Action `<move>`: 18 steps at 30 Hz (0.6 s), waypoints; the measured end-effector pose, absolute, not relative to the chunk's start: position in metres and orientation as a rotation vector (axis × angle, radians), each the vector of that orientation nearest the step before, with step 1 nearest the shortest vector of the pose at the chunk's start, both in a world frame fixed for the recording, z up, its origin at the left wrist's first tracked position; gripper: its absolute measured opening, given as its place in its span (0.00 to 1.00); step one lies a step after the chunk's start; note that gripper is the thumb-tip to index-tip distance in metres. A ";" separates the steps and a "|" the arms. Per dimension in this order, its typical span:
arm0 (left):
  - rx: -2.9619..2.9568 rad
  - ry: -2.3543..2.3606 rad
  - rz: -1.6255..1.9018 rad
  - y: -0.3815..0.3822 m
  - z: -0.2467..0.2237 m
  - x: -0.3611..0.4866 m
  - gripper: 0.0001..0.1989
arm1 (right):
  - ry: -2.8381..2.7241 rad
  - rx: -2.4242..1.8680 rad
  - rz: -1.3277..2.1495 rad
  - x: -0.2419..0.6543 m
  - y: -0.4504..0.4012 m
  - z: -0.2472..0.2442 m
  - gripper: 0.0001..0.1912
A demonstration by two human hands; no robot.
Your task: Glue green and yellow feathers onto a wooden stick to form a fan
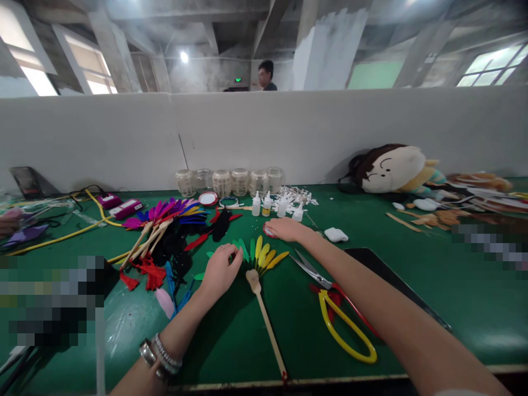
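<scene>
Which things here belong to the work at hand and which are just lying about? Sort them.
Work: left hand, right hand, green and yellow feathers, wooden stick, red-rimmed disc, scissors.

Lying about: plush doll, jars, white bottles, yellow cable.

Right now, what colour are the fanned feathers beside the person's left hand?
The fanned craft feathers are green and yellow, best seen in the head view.

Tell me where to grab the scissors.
Probably best by the yellow handle loop, coming from the near side, under the right hand. The scissors lie flat with the loop toward the person and the blades pointing away, so the loop is the clear, safe part.
</scene>
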State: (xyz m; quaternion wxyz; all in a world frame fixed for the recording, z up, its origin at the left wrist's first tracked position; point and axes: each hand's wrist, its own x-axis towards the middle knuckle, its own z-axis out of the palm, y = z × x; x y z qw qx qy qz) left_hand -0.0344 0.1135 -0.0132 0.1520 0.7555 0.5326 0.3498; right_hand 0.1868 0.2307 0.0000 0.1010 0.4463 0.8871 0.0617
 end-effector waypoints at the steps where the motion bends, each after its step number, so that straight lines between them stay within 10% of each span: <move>1: 2.165 1.528 1.009 0.114 -0.013 -0.034 0.16 | 2.627 1.319 0.169 0.187 0.231 0.000 0.14; 18: 2.162 1.521 1.003 0.113 -0.012 -0.035 0.15 | 2.698 1.503 -0.052 0.188 0.231 0.013 0.09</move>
